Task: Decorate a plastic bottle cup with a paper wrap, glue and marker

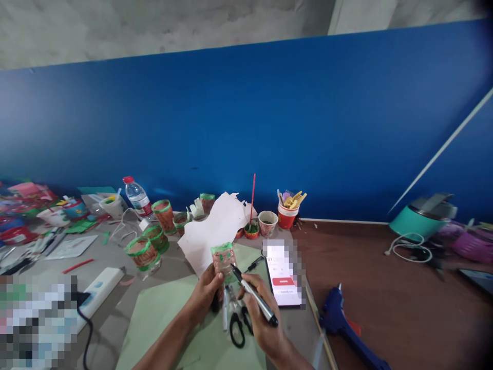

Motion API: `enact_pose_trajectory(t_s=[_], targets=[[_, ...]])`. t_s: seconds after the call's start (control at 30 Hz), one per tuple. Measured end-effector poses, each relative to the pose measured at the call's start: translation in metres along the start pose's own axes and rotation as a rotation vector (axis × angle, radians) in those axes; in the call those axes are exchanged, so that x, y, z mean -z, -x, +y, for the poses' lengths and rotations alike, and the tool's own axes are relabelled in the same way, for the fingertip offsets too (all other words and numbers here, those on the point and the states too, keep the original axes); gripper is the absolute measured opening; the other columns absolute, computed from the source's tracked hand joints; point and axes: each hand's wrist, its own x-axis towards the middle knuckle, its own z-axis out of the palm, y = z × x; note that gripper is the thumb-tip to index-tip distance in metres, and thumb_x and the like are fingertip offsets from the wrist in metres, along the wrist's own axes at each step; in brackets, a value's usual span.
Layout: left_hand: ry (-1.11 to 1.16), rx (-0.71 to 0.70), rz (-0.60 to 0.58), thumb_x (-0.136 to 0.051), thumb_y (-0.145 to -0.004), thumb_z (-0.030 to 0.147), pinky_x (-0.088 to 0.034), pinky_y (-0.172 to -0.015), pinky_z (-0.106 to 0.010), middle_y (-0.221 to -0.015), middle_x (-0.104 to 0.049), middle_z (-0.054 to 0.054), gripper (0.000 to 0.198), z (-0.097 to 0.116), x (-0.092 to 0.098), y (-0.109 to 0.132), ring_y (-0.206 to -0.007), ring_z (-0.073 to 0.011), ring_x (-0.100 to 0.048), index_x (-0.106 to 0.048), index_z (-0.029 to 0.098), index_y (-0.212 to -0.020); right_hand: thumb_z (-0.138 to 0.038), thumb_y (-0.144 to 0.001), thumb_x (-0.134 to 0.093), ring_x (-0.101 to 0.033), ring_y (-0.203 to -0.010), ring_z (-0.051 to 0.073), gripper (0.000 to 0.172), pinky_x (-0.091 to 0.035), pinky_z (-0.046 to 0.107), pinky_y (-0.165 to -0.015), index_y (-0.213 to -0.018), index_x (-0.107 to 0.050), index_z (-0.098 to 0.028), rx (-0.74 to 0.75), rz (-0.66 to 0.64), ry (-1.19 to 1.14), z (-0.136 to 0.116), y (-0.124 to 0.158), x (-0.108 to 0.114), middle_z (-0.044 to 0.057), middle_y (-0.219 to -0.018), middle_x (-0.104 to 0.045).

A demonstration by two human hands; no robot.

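Note:
My left hand [208, 288] is closed around the side of a small clear cup [223, 261] with a green rim and brown and green marks on its wall. In my right hand [264, 324] is a silver-and-black marker [254, 295], gripped like a pen. Its dark tip points at the cup's right side; whether it touches I cannot tell. Below the cup, black-handled scissors [236, 331] lie on a pale green sheet [162, 313], partly hidden by my hands. A torn white paper [210, 234] stands behind the cup.
Several similar painted cups [141, 253] and a water bottle [137, 198] stand to the left. A phone [283, 277] and a blue glue gun [341, 321] lie at right. A power strip [102, 290] is on the left; a blue partition [246, 123] rises behind.

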Motion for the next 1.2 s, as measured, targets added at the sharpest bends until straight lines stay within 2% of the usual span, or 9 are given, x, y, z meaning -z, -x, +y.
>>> enact_pose_trajectory(t_s=[0.1, 0.2, 0.37, 0.5, 0.6, 0.77, 0.87, 1.07, 1.2], targets=[[-0.006, 0.001, -0.002, -0.063, -0.072, 0.063, -0.031, -0.039, -0.019, -0.053, -0.044, 0.008, 0.056, -0.0010, 0.0002, -0.0008, -0.039, -0.0057, -0.034, -0.052, 0.015, -0.099, -0.033, -0.095, -0.044, -0.061, -0.070, 0.015, 0.025, -0.053, 0.025, -0.065, -0.113, -0.057, -0.022, -0.010, 0.039, -0.008, 0.0021, 0.0007, 0.0006, 0.004, -0.087, -0.063], [-0.018, 0.020, -0.009, -0.062, -0.071, 0.065, -0.030, -0.039, -0.018, -0.051, -0.041, 0.009, 0.057, -0.0008, 0.0000, -0.0007, -0.039, -0.0055, -0.034, -0.052, 0.014, -0.095, -0.032, -0.094, -0.047, -0.061, -0.071, 0.016, 0.023, -0.052, 0.025, -0.063, -0.110, -0.059, -0.022, -0.015, -0.013, -0.002, 0.0046, 0.0010, 0.0013, 0.004, -0.086, -0.063], [0.009, 0.037, -0.010, -0.063, -0.071, 0.064, -0.032, -0.040, -0.018, -0.053, -0.041, 0.009, 0.060, -0.0021, 0.0004, -0.0004, -0.041, -0.0052, -0.034, -0.049, 0.014, -0.102, -0.031, -0.093, -0.046, -0.060, -0.071, 0.016, 0.024, -0.051, 0.026, -0.065, -0.114, -0.057, -0.023, -0.034, 0.006, 0.018, 0.0069, 0.0012, 0.0025, 0.004, -0.088, -0.062], [0.008, 0.058, -0.003, -0.063, -0.070, 0.065, -0.031, -0.039, -0.018, -0.054, -0.040, 0.009, 0.060, -0.0019, -0.0003, -0.0009, -0.040, -0.0045, -0.033, -0.049, 0.015, -0.099, -0.031, -0.093, -0.046, -0.060, -0.070, 0.016, 0.024, -0.050, 0.026, -0.064, -0.112, -0.058, -0.022, -0.057, -0.044, 0.018, 0.0073, 0.0009, 0.0037, 0.005, -0.088, -0.062], [0.016, 0.050, -0.015, -0.063, -0.070, 0.066, -0.031, -0.038, -0.018, -0.055, -0.041, 0.009, 0.063, -0.0027, -0.0001, -0.0021, -0.039, -0.0042, -0.033, -0.049, 0.015, -0.103, -0.029, -0.093, -0.045, -0.060, -0.072, 0.016, 0.025, -0.050, 0.027, -0.067, -0.114, -0.056, -0.022, -0.070, -0.014, 0.029, 0.0072, 0.0004, 0.0046, 0.005, -0.088, -0.062], [0.012, 0.042, -0.010, -0.064, -0.071, 0.064, -0.033, -0.039, -0.018, -0.057, -0.041, 0.008, 0.058, -0.0073, 0.0023, -0.0035, -0.040, -0.0040, -0.034, -0.050, 0.015, -0.097, -0.031, -0.092, -0.048, -0.059, -0.069, 0.016, 0.024, -0.049, 0.026, -0.061, -0.110, -0.059, -0.022, -0.096, -0.033, 0.011, 0.0077, 0.0014, 0.0048, 0.005, -0.087, -0.062], [0.017, 0.042, -0.029, -0.063, -0.075, 0.061, -0.033, -0.039, -0.018, -0.060, -0.042, 0.007, 0.057, -0.0086, 0.0030, -0.0029, -0.041, -0.0039, -0.034, -0.049, 0.014, -0.104, -0.031, -0.092, -0.048, -0.060, -0.071, 0.017, 0.025, -0.050, 0.027, -0.065, -0.112, -0.059, -0.022, -0.095, 0.015, 0.009, 0.0083, 0.0016, 0.0041, 0.005, -0.088, -0.063], [0.006, 0.036, -0.021, -0.064, -0.072, 0.063, -0.034, -0.040, -0.018, -0.064, -0.043, 0.006, 0.062, -0.0041, 0.0009, -0.0021, -0.043, -0.0041, -0.035, -0.049, 0.013, -0.106, -0.033, -0.090, -0.051, -0.060, -0.070, 0.017, 0.026, -0.051, 0.028, -0.063, -0.111, -0.061, -0.021, -0.093, 0.004, -0.002, 0.0078, 0.0005, 0.0040, 0.006, -0.089, -0.064], [-0.004, 0.030, -0.023, -0.063, -0.072, 0.063, -0.033, -0.039, -0.018, -0.059, -0.040, 0.008, 0.064, -0.0029, 0.0007, -0.0017, -0.042, -0.0050, -0.034, -0.047, 0.013, -0.109, -0.033, -0.091, -0.050, -0.061, -0.071, 0.017, 0.025, -0.052, 0.029, -0.065, -0.110, -0.061, -0.021, -0.084, 0.029, 0.043, 0.0085, 0.0007, 0.0052, 0.006, -0.088, -0.065]])
